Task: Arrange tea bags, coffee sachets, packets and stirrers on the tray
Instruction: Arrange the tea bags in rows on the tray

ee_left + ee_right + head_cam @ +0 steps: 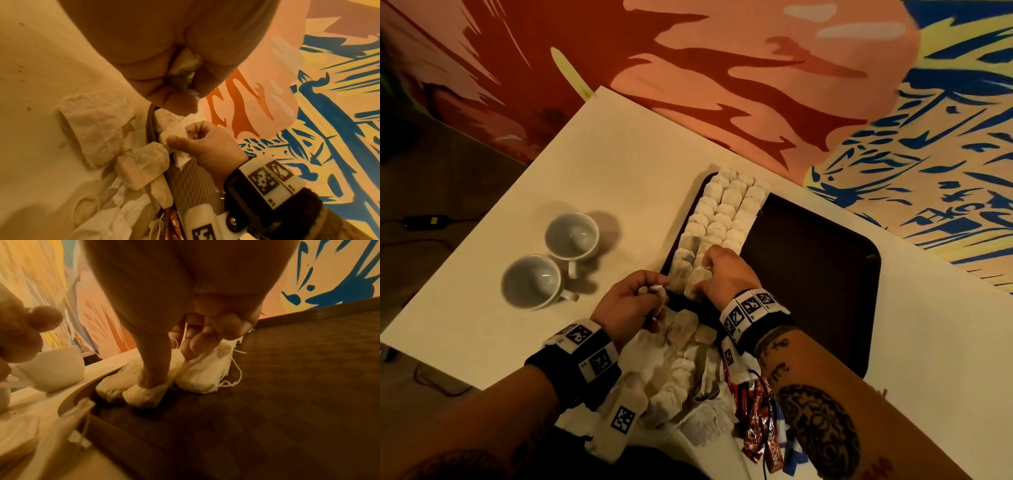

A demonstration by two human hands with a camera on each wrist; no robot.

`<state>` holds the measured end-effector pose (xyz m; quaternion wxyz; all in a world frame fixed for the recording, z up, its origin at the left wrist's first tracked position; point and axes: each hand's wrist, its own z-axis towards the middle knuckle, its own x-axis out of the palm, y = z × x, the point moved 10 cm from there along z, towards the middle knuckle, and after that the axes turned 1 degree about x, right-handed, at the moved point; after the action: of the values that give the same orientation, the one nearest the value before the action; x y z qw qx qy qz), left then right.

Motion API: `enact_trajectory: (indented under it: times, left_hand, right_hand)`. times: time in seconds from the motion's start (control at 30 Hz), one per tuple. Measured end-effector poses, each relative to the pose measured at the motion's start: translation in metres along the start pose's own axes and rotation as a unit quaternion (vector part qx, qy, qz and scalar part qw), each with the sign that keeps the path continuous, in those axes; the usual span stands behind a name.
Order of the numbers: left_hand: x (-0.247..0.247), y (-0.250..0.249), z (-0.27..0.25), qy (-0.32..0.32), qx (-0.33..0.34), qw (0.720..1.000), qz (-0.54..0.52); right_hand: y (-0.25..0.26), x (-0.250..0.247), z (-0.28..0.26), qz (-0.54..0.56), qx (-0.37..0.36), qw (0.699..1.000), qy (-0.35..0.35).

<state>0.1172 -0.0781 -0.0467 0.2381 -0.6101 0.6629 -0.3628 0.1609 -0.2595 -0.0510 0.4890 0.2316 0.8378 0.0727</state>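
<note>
A dark brown tray [811,260] lies on the white table, with three rows of white tea bags [726,209] along its left side. My right hand [703,277] is at the near end of those rows. Its thumb and fingers pinch the nearest tea bag [144,395] of the middle row, which rests on the tray floor [287,394]. My left hand [650,291] hovers just left of the tray's corner, fingers curled round a crumpled tea bag [183,71]. Loose tea bags [681,373] are heaped at the table's near edge, and red coffee sachets [756,425] lie beside them.
Two white cups [571,236] [530,281] stand on the table left of the tray, close to my left hand. The right two thirds of the tray show bare dark floor. A painted wall runs behind the table.
</note>
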Motion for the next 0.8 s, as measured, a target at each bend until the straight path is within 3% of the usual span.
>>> enact_trajectory:
  times: [0.53, 0.73, 0.8]
  left_hand:
    - [0.012, 0.003, -0.002, 0.007, -0.014, 1.000, 0.002]
    - [0.018, -0.001, 0.000, 0.010, -0.024, 1.000, 0.003]
    - [0.018, 0.000, 0.000, 0.006, -0.025, 1.000, 0.002]
  right_hand:
    - [-0.006, -0.011, 0.001, 0.003, 0.016, 1.000, -0.006]
    - [-0.056, -0.054, -0.015, 0.146, 0.086, 0.977, -0.131]
    - [-0.074, -0.046, -0.019, 0.171, 0.126, 0.968, -0.133]
